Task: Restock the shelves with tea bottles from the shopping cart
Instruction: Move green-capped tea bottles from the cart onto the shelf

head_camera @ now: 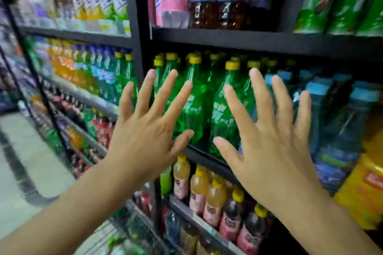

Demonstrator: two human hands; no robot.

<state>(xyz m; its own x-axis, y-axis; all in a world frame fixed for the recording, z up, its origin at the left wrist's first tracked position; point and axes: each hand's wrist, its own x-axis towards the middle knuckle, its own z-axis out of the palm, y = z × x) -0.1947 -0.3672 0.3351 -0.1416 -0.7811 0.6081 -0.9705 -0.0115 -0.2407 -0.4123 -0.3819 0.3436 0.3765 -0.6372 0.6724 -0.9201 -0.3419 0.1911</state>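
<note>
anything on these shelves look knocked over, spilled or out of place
Nothing stands out. The green bottles stand upright in rows, as do the yellow-capped bottles on the shelf below. Both hands, left and right, are spread open, holding nothing.

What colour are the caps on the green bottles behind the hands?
Yellow. The caps on the green bottles show best in the head view.

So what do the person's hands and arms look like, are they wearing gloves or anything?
No gloves. The left hand and right hand are both bare, with short plain nails and no rings showing. No watch or bracelet shows on either wrist, and both forearms are bare too, with no sleeves in view.
</note>
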